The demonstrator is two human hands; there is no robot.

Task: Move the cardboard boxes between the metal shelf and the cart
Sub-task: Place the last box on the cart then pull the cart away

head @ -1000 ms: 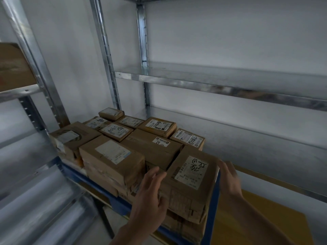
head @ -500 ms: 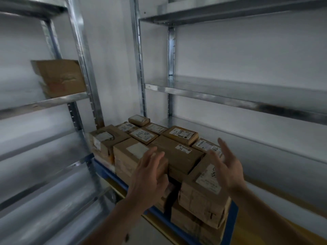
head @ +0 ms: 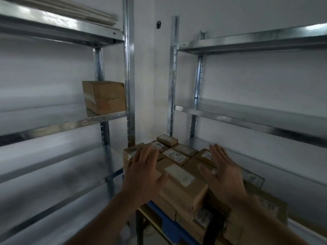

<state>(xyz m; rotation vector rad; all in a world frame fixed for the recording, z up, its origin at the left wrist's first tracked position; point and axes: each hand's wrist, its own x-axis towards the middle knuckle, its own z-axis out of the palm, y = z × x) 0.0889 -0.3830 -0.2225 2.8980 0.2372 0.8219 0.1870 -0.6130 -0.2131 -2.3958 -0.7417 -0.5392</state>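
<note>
Over the boxes [head: 178, 175] on the cart [head: 169, 225], left hand [head: 141, 174] and right hand [head: 224, 175] hang flat, empty; grip one by both sides.

I see a flat white wall [head: 150, 76] at twelve o'clock, with a small dark round thing [head: 158, 25] high on it. One shiny grey metal shelf rack [head: 128, 68] stands at ten o'clock. A second grey metal rack [head: 174, 76] stands at two o'clock. Soft light shines off both.
</note>
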